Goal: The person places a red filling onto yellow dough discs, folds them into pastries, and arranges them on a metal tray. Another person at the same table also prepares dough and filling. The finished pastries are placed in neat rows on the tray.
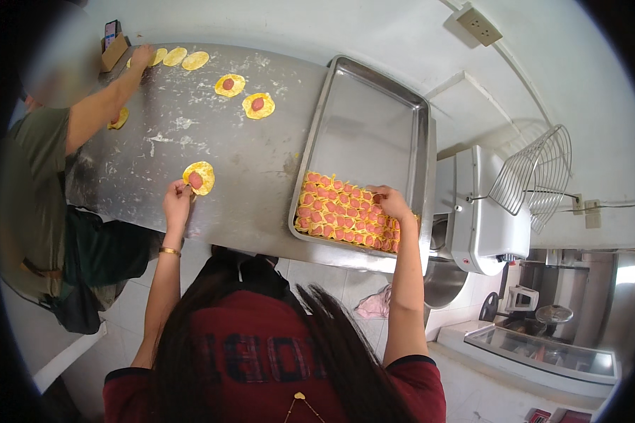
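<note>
My left hand (176, 201) pinches the edge of a round yellow dumpling wrapper (203, 171) on the metal table. A lump of pink filling (195, 181) sits on that wrapper near my fingertips. Over the deep metal tray (363, 77), my right hand (394, 203) has its fingers closed on a small dumpling at the end of the far row; the hand partly covers it. Packed rows of yellow open-topped dumplings (335, 213) with pink filling fill the tray's near end. Two filled wrappers, a farther one (228, 86) and a nearer one (258, 106), lie flat across the table.
A co-worker's hand (142, 56) reaches to yellow wrappers (175, 56) at the table's far left, beside a phone (111, 32) in a cardboard holder. Another filled wrapper (120, 118) lies below that arm. To the right stands a white mixer (483, 211) with a wire guard (540, 176).
</note>
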A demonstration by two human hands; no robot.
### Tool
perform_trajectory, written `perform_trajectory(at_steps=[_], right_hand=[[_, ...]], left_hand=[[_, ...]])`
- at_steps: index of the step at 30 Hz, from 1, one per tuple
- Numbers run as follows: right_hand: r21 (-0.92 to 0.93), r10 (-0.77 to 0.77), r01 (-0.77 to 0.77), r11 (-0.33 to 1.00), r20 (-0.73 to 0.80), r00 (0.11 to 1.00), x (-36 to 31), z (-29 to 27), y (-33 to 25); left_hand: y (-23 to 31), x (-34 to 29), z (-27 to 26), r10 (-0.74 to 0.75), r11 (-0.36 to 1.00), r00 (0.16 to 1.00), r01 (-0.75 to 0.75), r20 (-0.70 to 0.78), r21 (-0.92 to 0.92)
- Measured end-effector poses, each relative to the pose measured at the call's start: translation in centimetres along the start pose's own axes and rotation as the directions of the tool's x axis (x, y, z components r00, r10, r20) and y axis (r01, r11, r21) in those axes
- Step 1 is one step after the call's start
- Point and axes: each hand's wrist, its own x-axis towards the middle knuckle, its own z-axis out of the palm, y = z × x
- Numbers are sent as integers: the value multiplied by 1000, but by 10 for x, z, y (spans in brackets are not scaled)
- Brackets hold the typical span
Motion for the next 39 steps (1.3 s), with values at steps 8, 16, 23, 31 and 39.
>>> perform_trajectory(at_steps=[8,16,23,31,39], right_hand=[[130,60,-50,990,-76,995,-3,6,7],[114,-68,135,984,-459,886,2,24,-68],[786,-75,101,610,-69,995,23,163,-220],[928,97,-148,341,122,988,42,230,-230],[879,-58,52,474,-28,998,19,236,-220]], left_hand=[[-2,12,-2,1,987,1000,-1,2,161],[19,21,2,-259,740,905,410,336,-533],[67,2,14,-138,477,756,617,640,-626],[71,-17,19,-80,996,885,49,459,81],[54,-34,15,-70,888,777,335,625,-316]])
